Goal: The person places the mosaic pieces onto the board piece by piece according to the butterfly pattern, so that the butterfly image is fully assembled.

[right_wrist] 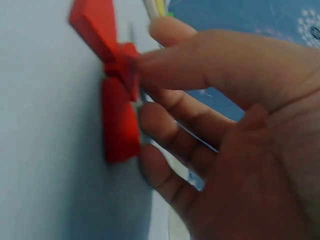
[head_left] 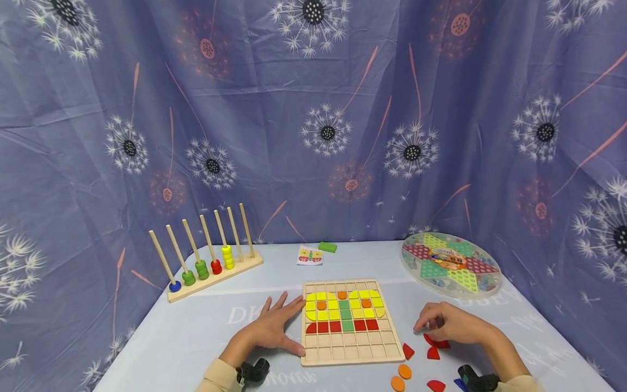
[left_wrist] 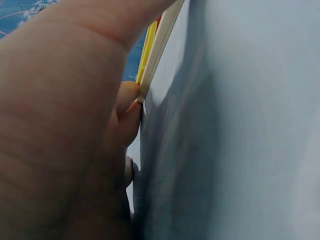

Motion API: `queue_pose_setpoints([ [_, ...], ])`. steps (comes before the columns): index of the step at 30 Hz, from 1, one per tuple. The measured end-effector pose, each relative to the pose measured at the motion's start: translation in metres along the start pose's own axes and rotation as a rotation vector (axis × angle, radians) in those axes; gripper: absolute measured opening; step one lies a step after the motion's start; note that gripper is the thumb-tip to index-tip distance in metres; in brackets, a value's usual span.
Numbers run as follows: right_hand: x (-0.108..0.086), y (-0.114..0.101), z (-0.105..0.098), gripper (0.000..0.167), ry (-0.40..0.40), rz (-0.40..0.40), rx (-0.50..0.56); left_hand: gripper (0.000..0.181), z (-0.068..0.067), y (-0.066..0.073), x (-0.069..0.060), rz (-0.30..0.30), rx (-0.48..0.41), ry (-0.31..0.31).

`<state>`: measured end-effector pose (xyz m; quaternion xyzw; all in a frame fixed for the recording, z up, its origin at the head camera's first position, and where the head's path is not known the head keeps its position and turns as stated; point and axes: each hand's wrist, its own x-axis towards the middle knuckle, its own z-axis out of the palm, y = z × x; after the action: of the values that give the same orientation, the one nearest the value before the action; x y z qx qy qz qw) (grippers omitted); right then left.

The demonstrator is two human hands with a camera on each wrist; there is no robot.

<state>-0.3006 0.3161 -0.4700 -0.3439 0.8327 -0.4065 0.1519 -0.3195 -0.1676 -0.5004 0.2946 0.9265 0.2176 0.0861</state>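
Observation:
A wooden grid board (head_left: pixel 350 354) holds flat yellow (head_left: pixel 311 314), green (head_left: pixel 346 314), red (head_left: pixel 360 325) and orange pieces. My left hand (head_left: pixel 274 325) lies spread beside it, index finger and thumb touching its left edge; the left wrist view shows fingertips against the board's side (left_wrist: pixel 162 42). Right of the board, my right hand (head_left: pixel 453 322) hovers low over loose red pieces (head_left: pixel 443 344) with bent fingers. In the right wrist view its thumb touches or nearly touches one red piece (right_wrist: pixel 129 70), and its other fingertips are close to a rounded red piece (right_wrist: pixel 119 122); the picture is blurred.
More red pieces (head_left: pixel 436 386) and orange discs (head_left: pixel 404 371) lie near the board's lower right. A peg rack with coloured beads (head_left: pixel 215 279) stands at the left. Behind the board are a pattern card (head_left: pixel 310 256) and green block (head_left: pixel 327 247); a round star-patterned game board (head_left: pixel 450 264) lies at the right.

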Motion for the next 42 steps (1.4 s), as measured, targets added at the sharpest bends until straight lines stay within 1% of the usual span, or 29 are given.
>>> queue_pose_setpoints([
  [3, -0.005, 0.002, -0.003, 0.027, -0.042, -0.010, 0.018, 0.116, 0.000, 0.000, 0.000, -0.002, -0.002, -0.002],
  [6, -0.008, 0.004, -0.005, 0.030, -0.056, -0.017, 0.015, 0.117, 0.000, 0.001, 0.001, -0.006, 0.001, -0.004],
  [9, -0.009, 0.004, -0.004, 0.028, -0.045, -0.026, -0.003, 0.117, 0.000, 0.001, 0.001, -0.009, 0.002, -0.002],
  [13, -0.008, 0.004, -0.002, 0.021, -0.006, 0.004, -0.028, 0.117, 0.000, 0.001, 0.000, -0.012, 0.003, -0.001],
  [16, -0.007, 0.003, 0.000, 0.025, 0.000, 0.030, -0.044, 0.117, 0.000, 0.000, 0.001, -0.013, 0.004, 0.000],
  [19, -0.006, 0.002, 0.002, 0.034, -0.021, 0.030, -0.066, 0.117, 0.000, 0.000, 0.001, -0.020, 0.012, -0.001],
  [22, -0.005, -0.001, 0.004, 0.032, -0.026, 0.045, -0.080, 0.117, 0.000, 0.000, 0.001, -0.025, 0.014, -0.001],
  [24, -0.003, -0.002, 0.006, 0.027, -0.005, 0.070, -0.086, 0.118, 0.000, 0.000, 0.001, -0.024, 0.011, -0.002],
  [27, 0.000, -0.003, 0.009, 0.017, 0.065, 0.122, -0.118, 0.117, 0.000, 0.001, 0.001, -0.019, 0.006, 0.001],
  [31, 0.003, -0.001, 0.011, 0.018, 0.180, 0.199, -0.215, 0.118, 0.000, 0.000, 0.001, -0.020, 0.006, 0.000],
  [33, 0.004, 0.001, 0.011, 0.021, 0.219, 0.237, -0.266, 0.118, 0.001, 0.000, 0.001, -0.020, 0.006, 0.001],
  [34, 0.004, 0.001, 0.011, 0.022, 0.228, 0.242, -0.284, 0.118, 0.001, 0.001, 0.001, -0.021, 0.005, 0.000],
  [36, 0.002, 0.002, 0.009, 0.019, 0.228, 0.233, -0.292, 0.118, 0.000, 0.001, 0.001, -0.021, 0.006, 0.001],
  [39, -0.002, 0.003, 0.007, 0.007, 0.172, 0.175, -0.233, 0.118, 0.000, 0.001, 0.000, -0.017, 0.008, 0.001],
  [42, -0.005, 0.002, 0.006, 0.025, 0.113, 0.122, -0.168, 0.117, -0.001, 0.001, 0.000, -0.010, 0.008, 0.002],
])
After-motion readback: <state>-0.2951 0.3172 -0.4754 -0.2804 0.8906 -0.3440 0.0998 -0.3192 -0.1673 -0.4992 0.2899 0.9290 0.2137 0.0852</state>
